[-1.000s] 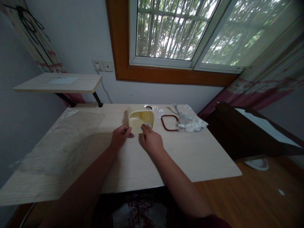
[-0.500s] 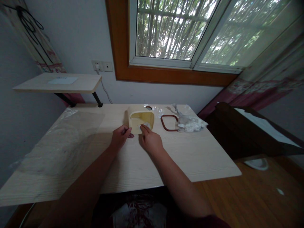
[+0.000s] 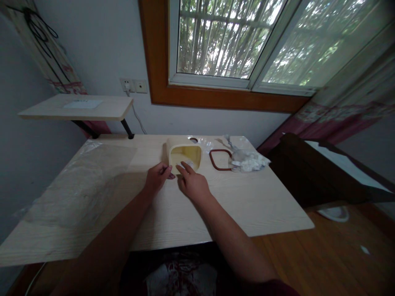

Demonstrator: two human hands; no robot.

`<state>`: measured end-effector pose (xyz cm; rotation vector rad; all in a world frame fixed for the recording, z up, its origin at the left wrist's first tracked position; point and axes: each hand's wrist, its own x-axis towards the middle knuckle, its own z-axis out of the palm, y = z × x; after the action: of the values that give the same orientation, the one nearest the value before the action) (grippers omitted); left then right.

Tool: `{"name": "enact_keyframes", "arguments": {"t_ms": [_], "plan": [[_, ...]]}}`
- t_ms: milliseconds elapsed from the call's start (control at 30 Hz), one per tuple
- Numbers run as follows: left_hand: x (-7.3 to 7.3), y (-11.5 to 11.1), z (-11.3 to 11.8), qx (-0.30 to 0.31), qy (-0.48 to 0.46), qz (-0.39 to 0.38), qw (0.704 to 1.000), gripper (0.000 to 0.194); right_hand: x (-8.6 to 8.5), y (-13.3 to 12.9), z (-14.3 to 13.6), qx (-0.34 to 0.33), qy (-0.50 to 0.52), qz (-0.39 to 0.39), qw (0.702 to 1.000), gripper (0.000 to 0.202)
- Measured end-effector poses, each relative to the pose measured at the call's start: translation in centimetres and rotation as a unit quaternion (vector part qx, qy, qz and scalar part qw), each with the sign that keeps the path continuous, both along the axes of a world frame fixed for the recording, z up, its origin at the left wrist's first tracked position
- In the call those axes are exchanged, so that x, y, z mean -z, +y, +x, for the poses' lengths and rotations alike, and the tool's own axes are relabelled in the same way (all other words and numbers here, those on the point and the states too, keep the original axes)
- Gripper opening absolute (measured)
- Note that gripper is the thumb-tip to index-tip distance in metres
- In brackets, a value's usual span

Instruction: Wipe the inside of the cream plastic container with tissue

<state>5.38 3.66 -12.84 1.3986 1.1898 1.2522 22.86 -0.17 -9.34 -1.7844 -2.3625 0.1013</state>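
Observation:
A cream plastic box (image 3: pixel 184 149) lies on the desk with its open side facing me. My left hand (image 3: pixel 158 176) pinches the lower left corner of its rim between thumb and fingers. My right hand (image 3: pixel 194 181) is at the opening, index and middle fingers stretched out and apart over the box's lower wall; its thumb is mostly hidden. A small whitish, clear piece (image 3: pixel 189 163) lies inside the box behind these fingers; its kind cannot be made out. To the right lies a reddish-brown rounded frame (image 3: pixel 211 159).
A crumpled clear plastic bag (image 3: pixel 249 160) with white contents touches the frame's right side. Clear plastic film (image 3: pixel 83 189) covers the desk's left part. A raised shelf (image 3: pixel 55 111) stands at the back left. A dark brown piece of furniture (image 3: pixel 296 172) is beyond the desk's right edge.
My right hand's fingers have spread apart and shifted slightly left at the box opening. The left hand keeps its hold on the rim.

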Motion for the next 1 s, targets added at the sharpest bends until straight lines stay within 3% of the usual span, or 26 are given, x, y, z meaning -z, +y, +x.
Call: {"name": "enact_keyframes", "arguments": {"t_ms": [233,633,1000], "plan": [[0.29,0.13,-0.14,0.001,0.001,0.002,1.0,0.032,-0.24,0.35,0.34,0.057,-0.003,0.002,0.998,0.054],[0.05,0.0,0.01,0.005,0.0,0.006,1.0,0.032,0.16,-0.08,-0.36,0.001,0.0,0.003,1.0,0.056],[0.04,0.06,-0.01,0.005,0.0,-0.002,1.0,0.033,0.04,0.37,0.36,0.055,-0.008,0.001,0.998,0.055]]}}
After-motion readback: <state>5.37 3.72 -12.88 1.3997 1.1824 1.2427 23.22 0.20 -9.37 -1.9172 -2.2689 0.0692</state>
